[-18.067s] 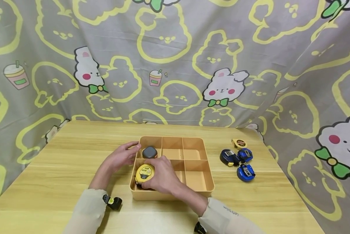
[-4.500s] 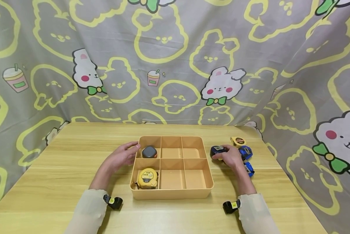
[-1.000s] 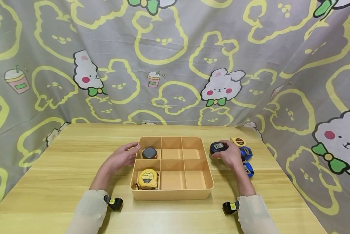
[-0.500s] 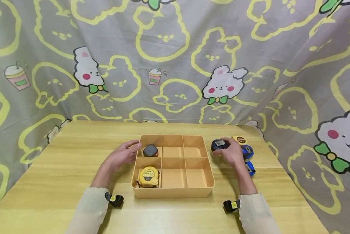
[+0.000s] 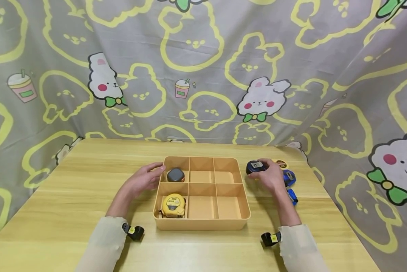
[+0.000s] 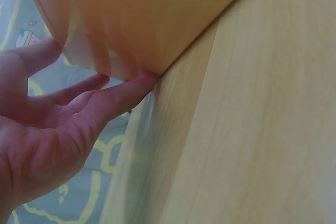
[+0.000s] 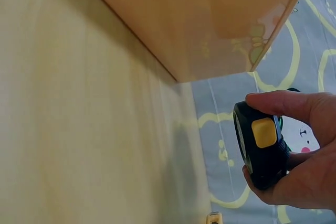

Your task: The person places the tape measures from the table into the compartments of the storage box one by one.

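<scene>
Pinching a rounded black tape measure (yellow button showing) between thumb and fingers of the right hand; touching, with spread fingers of the left hand, a tan six-compartment plastic box; partly hiding two blue tape measures right of the pinch.

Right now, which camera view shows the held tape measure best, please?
The right wrist view: the tape measure appears large, its yellow square plain. The head view shows it smaller, metal clip upward, partly covered by the right grip; the left wrist view doesn't show it.
</scene>
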The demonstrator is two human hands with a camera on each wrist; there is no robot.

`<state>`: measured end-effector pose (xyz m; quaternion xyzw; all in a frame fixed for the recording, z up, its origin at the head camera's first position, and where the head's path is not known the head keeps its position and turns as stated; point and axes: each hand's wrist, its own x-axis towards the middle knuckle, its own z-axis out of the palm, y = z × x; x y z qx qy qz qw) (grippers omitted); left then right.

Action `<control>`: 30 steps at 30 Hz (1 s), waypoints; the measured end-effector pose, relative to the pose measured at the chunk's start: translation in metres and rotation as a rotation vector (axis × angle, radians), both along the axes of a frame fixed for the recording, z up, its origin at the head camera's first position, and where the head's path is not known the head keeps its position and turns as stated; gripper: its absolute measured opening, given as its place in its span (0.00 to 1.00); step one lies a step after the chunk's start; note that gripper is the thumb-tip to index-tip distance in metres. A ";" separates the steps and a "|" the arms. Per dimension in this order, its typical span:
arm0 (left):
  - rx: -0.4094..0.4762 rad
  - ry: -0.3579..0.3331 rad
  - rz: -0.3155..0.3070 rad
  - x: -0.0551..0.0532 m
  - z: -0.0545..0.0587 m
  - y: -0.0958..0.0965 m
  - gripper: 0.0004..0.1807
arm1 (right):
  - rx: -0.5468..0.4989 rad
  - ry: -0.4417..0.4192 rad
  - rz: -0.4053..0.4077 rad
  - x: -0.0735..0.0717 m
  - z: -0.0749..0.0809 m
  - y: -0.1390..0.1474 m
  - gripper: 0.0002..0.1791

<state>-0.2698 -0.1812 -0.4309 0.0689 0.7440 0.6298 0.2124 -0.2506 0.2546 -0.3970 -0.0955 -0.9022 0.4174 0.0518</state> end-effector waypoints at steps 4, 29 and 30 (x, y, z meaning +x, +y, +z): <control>0.002 0.001 -0.003 0.000 0.000 0.001 0.43 | 0.000 -0.001 0.007 -0.001 0.004 -0.001 0.44; 0.007 0.001 0.002 -0.001 -0.001 0.000 0.43 | 0.012 0.005 0.122 -0.007 0.044 -0.025 0.43; 0.007 0.001 0.002 -0.001 -0.001 0.000 0.43 | 0.007 0.007 0.126 -0.008 0.044 -0.026 0.42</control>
